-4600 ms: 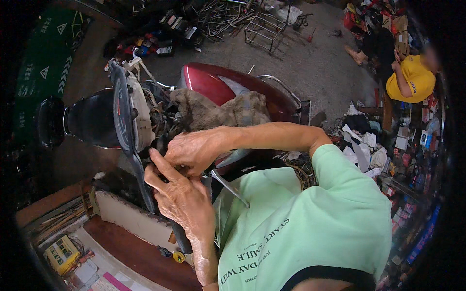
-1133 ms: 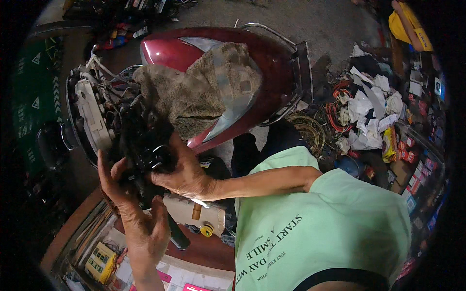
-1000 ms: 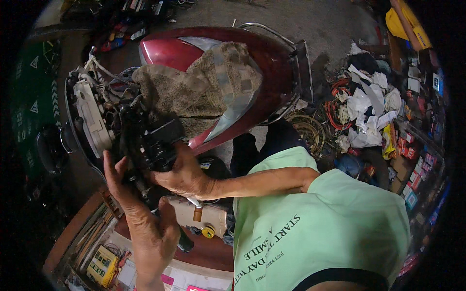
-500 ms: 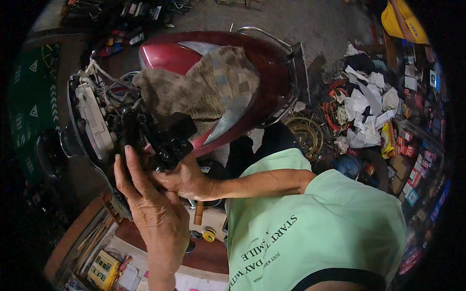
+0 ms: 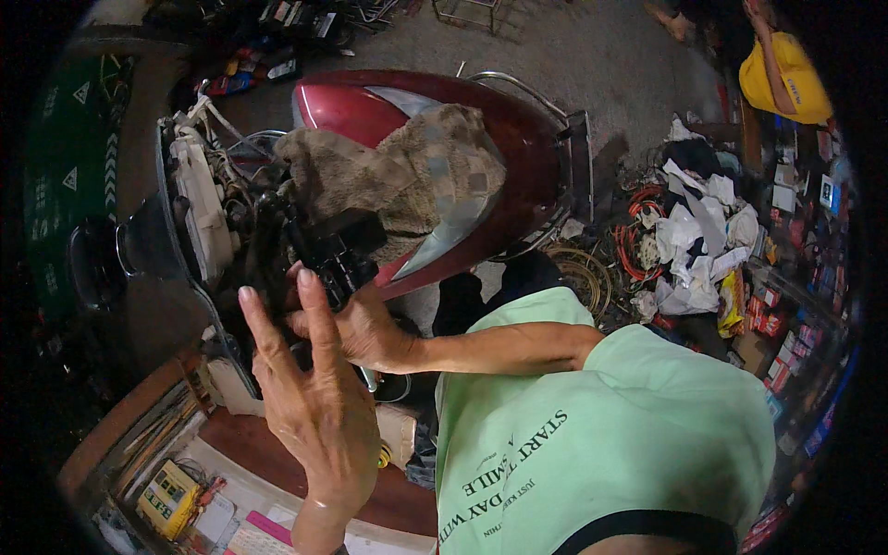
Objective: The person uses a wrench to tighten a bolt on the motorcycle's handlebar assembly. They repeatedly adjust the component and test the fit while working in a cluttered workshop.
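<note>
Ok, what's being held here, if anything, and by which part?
Right grip: seemingly the black assembly, by its lower end. Left grip: cannot tell.

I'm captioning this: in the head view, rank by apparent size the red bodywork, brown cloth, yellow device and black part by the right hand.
1. Red bodywork
2. Brown cloth
3. Black part, yellow device: order unsure; the former's edges blend into shadow.

**Left hand (image 5: pixel 319 421) spread in front, right hand (image 5: pixel 370 338) partly covered behind it**

The left forearm (image 5: pixel 324 525) rises from the lower edge, the back of its hand facing up, two fingers stretched out and parted. The right forearm (image 5: pixel 499 350) runs almost level from the right, elbow bent; most of that hand's fingers are hidden, so their grip is unclear.
</note>
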### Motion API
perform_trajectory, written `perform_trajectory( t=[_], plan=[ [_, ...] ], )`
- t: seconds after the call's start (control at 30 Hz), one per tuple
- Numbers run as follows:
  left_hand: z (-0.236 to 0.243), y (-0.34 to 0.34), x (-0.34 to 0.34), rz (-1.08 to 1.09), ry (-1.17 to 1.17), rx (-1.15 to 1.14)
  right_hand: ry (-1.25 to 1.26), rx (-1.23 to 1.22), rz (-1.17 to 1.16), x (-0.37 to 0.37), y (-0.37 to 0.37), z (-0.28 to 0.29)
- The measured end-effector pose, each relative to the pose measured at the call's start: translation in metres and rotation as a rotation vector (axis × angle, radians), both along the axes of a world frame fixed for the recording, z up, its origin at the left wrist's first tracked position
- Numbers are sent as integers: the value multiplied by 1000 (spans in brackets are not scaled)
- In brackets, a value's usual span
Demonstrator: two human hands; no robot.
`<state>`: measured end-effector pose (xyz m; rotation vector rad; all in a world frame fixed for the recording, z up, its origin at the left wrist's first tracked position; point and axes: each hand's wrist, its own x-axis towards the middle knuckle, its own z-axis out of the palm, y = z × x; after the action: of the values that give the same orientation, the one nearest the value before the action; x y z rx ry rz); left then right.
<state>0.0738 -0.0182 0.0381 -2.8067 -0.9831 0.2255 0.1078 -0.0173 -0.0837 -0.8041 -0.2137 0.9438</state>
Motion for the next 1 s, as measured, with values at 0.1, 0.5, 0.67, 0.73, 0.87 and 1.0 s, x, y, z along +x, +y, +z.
perform_trajectory(
  t=[0.1,0.5,0.67,0.73,0.87,1.0],
  plan=[
    [14,-9,-8,-106,52,70,49,-51,29,-8,3,-3],
    [26,41,-17,-114,93,385,-71,-148,60,-5,1,0],
    [23,50,-13,-123,100,340,-16,-97,-3,-9,5,-7],
    [23,50,-11,-120,118,324,-35,-103,-10,-8,5,-5],
    [21,53,-9,-108,112,304,19,-89,-2,-9,4,-5],
    [21,61,-11,-152,27,236,-25,-130,3,-8,7,-8]
  ],
)
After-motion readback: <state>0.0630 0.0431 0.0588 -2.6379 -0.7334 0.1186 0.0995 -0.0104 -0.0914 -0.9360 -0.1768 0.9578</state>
